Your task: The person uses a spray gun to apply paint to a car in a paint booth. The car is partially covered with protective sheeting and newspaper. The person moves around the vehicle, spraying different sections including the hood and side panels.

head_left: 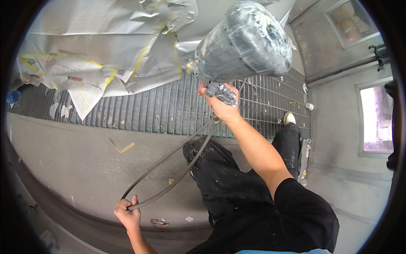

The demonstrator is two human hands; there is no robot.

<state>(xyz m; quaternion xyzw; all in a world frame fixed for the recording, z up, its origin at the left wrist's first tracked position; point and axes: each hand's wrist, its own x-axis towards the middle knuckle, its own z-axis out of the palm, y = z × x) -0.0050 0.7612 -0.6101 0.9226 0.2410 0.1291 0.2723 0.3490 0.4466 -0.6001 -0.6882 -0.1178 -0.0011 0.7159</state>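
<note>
Head-worn fisheye looks down at hands (pixel 128 215)

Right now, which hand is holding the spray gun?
The right hand grips the spray gun; the left hand, lower in the picture, holds the hose instead.

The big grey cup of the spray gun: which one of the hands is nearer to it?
Right. The right hand grips the spray gun close to the cup; the left hand is much farther off, at the picture's lower left, holding the bent hose.
</note>
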